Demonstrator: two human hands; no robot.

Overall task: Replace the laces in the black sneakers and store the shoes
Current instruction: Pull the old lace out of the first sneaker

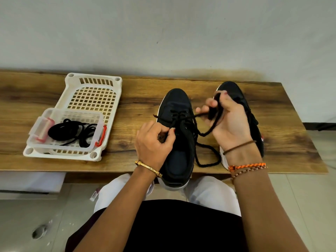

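While the left hand (153,140) pinches the black cord lace (205,132) at the near black fabric sneaker (179,137), the right hand's (229,120) grip holds its slack; threading is underway, and pulling through seems next.

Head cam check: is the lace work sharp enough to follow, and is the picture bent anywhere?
Head view: soft, even light, no glare; right hand and its lace slightly motion-blurred; left hand at the near sneaker sharper; wide-angle lens bows the table edge.

Laces (72,131) in box (44,142), on tray (62,99), left of sneakers (177,110).
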